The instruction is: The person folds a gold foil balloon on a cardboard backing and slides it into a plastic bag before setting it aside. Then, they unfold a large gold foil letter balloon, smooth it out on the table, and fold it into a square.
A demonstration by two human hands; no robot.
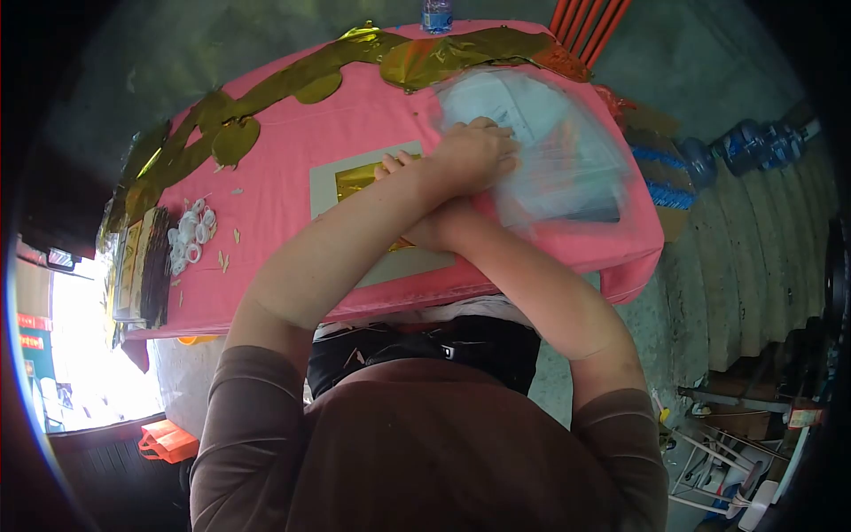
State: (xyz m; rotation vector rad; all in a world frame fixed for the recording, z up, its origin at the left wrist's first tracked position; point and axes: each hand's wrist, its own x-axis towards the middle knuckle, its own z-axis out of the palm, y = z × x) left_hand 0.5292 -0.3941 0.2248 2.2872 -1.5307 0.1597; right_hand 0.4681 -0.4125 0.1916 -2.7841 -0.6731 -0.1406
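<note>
Though a blue label wraps the water bottle (435, 13) at the far edge of the pink table (284, 191), its writing is too small to read. The forearms cross over the table. The left hand (474, 155) lies knuckles up, fingers curled down onto a clear plastic bag (554, 151) of pale printed sheets at the table's right end; whether it pinches the film I cannot tell. The right hand (399, 167) is mostly hidden under the left forearm, fingertips showing on a gold foil sheet (355, 180) that lies on a grey card (324, 182); its grip cannot be told. White rings (191, 235) lie well to the left
</note>
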